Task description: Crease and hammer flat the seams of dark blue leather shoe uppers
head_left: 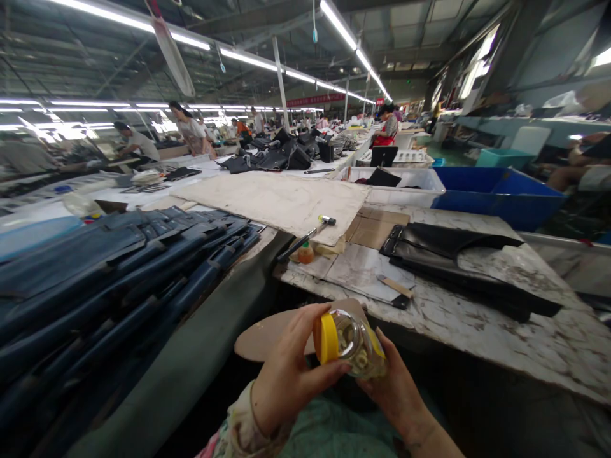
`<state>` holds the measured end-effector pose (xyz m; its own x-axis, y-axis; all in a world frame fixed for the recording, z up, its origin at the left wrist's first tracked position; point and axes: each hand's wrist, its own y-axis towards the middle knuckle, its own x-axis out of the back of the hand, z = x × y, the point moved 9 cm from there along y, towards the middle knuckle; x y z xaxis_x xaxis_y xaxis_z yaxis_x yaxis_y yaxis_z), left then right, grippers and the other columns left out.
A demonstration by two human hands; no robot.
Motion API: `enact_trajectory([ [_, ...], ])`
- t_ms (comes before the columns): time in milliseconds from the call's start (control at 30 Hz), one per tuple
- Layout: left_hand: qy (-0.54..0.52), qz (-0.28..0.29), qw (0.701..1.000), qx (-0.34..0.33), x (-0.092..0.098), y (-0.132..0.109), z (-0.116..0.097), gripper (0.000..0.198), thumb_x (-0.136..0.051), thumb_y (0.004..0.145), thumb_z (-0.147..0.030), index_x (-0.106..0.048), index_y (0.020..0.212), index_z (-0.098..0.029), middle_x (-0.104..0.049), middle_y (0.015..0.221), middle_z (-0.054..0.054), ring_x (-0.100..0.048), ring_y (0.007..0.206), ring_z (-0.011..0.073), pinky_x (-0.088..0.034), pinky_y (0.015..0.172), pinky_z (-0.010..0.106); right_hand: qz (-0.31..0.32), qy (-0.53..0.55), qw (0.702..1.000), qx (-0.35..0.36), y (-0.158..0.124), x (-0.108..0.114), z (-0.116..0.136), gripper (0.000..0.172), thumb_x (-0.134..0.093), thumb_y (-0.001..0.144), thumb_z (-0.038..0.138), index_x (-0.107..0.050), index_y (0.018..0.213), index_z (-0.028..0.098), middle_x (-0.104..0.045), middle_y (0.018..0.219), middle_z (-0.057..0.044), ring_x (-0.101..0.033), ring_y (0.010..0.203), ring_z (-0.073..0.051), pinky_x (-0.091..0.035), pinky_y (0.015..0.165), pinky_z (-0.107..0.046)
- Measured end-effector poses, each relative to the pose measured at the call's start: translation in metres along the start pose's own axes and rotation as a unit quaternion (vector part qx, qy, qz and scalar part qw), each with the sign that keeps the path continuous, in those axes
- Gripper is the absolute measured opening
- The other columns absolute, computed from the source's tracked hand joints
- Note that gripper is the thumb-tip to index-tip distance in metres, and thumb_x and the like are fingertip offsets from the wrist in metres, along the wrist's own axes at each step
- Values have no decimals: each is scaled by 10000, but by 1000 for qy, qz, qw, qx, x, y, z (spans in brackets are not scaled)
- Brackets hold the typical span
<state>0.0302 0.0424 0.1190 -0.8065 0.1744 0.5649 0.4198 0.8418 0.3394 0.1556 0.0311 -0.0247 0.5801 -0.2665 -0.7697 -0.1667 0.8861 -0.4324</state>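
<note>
A clear jar (359, 346) lies tilted between my two hands, low in the middle of the head view. Small pale pieces, too blurred to name, show through its wall. My left hand (296, 362) is closed around the yellow lid (327, 338), thumb below and fingers above. Around the jar's body on the other side, my right hand (394, 381) is closed, its fingers partly hidden behind the jar. A brown flat board (260, 334) shows behind my hands, just below the table edge.
Stacked dark blue pieces (143, 254) fill the left table. Ahead are a hammer (305, 238), a small orange bottle (305, 253), a wooden-handled blade (396, 286) and black leather-like pieces (453, 261). Farther back stand a blue bin (501, 197) and a white bin (401, 194). Several people work beyond.
</note>
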Motion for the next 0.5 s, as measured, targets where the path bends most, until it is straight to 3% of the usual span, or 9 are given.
enact_trajectory([
  [133,61,34,997,17,1,2,-6,633,-658,737,-404,-394,1286,-232,-483,1265,84,-470,1160,234,-391,993,347,-75,-12,997,-6,-6,11,-5,385,-723,627,493,-665,843,179,-669,729,-14,-580,588,-133,-455,489,-220],
  [267,103,68,992,33,1,5,-9,635,-657,729,-401,-417,1288,-219,-484,1267,91,-473,1155,241,-386,1000,353,-67,-47,996,37,-9,8,0,454,-732,611,522,-636,896,181,-657,739,-11,-557,582,-129,-419,462,-208],
  [500,132,136,982,3,-1,9,-16,636,-669,711,-370,-435,1281,-211,-497,1259,96,-470,1151,242,-382,998,369,-70,-85,991,81,-12,6,9,509,-740,582,547,-613,919,187,-643,732,1,-539,569,-124,-396,445,-202],
])
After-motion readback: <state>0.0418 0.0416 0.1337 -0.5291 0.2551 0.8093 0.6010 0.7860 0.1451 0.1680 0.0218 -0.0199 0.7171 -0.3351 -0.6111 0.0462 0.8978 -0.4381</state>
